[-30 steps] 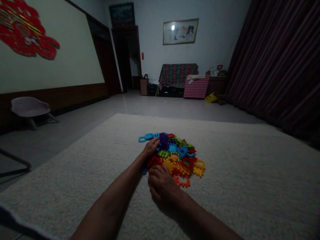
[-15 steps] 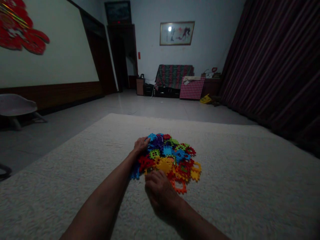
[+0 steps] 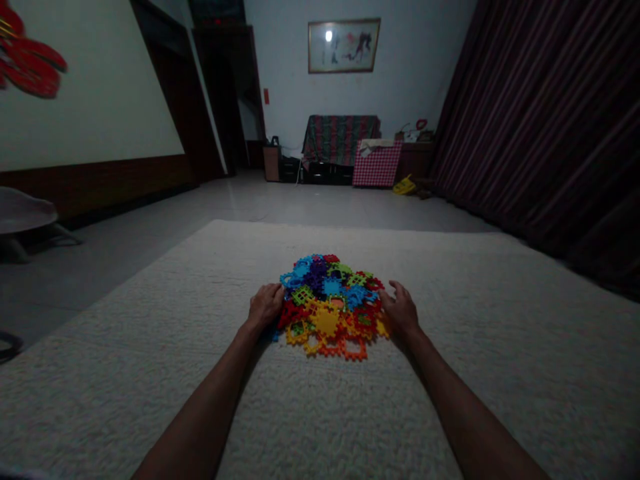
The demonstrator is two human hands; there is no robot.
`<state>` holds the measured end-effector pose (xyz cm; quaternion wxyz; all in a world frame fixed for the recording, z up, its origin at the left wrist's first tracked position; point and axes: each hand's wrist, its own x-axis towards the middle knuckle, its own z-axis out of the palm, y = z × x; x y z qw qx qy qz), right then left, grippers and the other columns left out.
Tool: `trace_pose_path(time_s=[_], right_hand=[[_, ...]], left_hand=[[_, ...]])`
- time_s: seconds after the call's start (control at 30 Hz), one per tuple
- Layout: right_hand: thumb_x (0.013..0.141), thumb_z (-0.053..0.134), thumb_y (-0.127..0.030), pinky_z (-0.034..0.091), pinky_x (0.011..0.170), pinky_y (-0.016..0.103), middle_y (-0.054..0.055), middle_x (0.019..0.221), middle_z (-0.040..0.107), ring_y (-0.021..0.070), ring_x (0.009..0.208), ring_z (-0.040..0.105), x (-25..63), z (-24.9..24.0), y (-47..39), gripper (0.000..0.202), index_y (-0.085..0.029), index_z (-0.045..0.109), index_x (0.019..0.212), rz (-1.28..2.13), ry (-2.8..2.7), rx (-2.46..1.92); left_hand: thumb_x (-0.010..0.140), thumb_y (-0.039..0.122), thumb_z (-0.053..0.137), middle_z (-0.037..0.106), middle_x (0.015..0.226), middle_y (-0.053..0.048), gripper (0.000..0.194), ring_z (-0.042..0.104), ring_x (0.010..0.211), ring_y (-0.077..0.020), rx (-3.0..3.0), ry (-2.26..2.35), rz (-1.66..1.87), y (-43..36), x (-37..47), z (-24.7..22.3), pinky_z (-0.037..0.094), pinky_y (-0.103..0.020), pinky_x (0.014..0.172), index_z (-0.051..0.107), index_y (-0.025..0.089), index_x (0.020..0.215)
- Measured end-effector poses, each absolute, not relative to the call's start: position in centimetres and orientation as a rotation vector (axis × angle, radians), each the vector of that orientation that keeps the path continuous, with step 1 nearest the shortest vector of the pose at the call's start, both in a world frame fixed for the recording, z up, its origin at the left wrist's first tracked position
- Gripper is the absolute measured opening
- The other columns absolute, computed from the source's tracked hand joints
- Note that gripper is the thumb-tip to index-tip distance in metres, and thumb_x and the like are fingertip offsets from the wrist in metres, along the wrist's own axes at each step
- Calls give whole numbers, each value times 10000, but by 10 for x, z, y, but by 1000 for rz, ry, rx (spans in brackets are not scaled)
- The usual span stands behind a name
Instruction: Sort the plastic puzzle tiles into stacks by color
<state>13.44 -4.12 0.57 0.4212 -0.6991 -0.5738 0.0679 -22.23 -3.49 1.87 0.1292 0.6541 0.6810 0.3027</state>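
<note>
Flanking a heap of toothed plastic pieces (image 3: pixel 327 315), the left hand (image 3: pixel 267 305) was curled at one side, whether gripping could not be told, the right hand (image 3: pixel 400 309) was held with fingers parted at the other, the heap was set on a pale rug (image 3: pixel 320 413), well inside its far edge.

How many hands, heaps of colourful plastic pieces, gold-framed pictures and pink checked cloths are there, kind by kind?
Hands: 2 (left hand, right hand)
Heap of plastic pieces: 1; its pieces overlap too much to count
Gold-framed picture: 1
Pink checked cloth: 1
Total: 5
</note>
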Motion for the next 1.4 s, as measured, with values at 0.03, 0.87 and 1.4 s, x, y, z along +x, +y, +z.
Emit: trace_pose_path(time_s=[0.03,0.87,1.4], right_hand=[[865,518,-440,455,1008,504,191,1229,662,314,1136,613,135,1,-36,479,-145,607,1231,194,-1434,-1807],[891,485,-524,512,948,422,111,1246,684,264,1066,657,97,-2,-32,527,-216,572,1310,579,-1530,-1446],[768,452,-287,519,877,394,113,1072,682,259,993,636,96,11,-93,326,-193,657,1004,384,-1509,-1444]], left_hand=[[980,370,461,734,1185,-60,312,619,1167,-220,1964,2008,815,-37,-218,16,457,-335,1019,726,253,1096],[1009,441,380,667,1319,-137,425,562,1249,-311,1847,2193,751,-27,-197,30,402,-466,1054,677,223,1222],[888,418,654,487,1528,-91,471,327,1472,-359,2548,1381,805,-93,-112,41,298,-554,1185,615,293,1340]])
